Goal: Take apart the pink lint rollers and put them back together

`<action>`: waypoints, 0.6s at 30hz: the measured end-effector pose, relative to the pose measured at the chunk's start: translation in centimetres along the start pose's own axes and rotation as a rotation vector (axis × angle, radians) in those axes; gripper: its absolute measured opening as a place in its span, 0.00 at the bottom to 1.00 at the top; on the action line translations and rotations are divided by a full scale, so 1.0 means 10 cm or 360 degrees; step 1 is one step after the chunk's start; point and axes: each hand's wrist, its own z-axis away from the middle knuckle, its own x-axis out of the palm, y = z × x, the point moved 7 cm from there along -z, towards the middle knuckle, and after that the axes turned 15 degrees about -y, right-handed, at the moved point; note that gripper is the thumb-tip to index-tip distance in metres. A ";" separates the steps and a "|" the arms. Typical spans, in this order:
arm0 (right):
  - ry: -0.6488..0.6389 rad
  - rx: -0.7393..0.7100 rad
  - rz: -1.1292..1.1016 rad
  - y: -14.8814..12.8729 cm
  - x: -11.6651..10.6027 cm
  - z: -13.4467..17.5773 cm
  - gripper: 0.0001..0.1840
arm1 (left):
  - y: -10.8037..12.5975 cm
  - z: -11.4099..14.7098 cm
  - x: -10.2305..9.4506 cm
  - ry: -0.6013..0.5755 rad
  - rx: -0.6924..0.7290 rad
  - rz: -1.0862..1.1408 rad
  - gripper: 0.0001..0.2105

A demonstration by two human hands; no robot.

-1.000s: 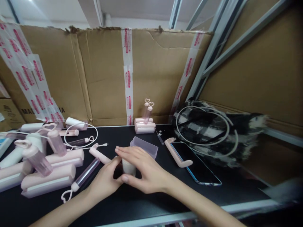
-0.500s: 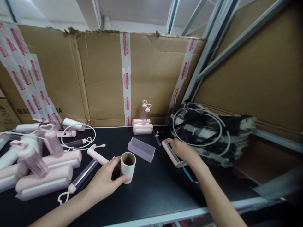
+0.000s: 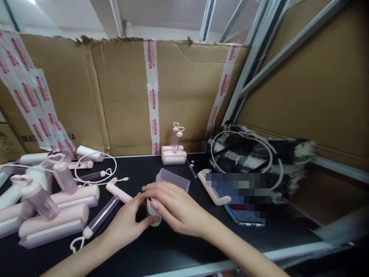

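Both hands on small white roll (image 3: 152, 215): left hand (image 3: 129, 221) grips its side, right hand (image 3: 173, 207) cupped over top; steadying step, judged.

Black printed capitals on the cardboard box (image 3: 37, 127) at left read "MA" and, past a strip of tape, a final "A"; the letters between are covered. Red print runs along the white packing tape (image 3: 152, 92) on the cardboard wall (image 3: 184, 92), too small to read. The phone (image 3: 240, 200) screen is blurred out.
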 end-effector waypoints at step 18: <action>0.0057 0.0091 0.0365 0.03 0.14 -0.08 0.21 | 0.02 0.00 0.01 0.0002 0.0046 0.0026 0.16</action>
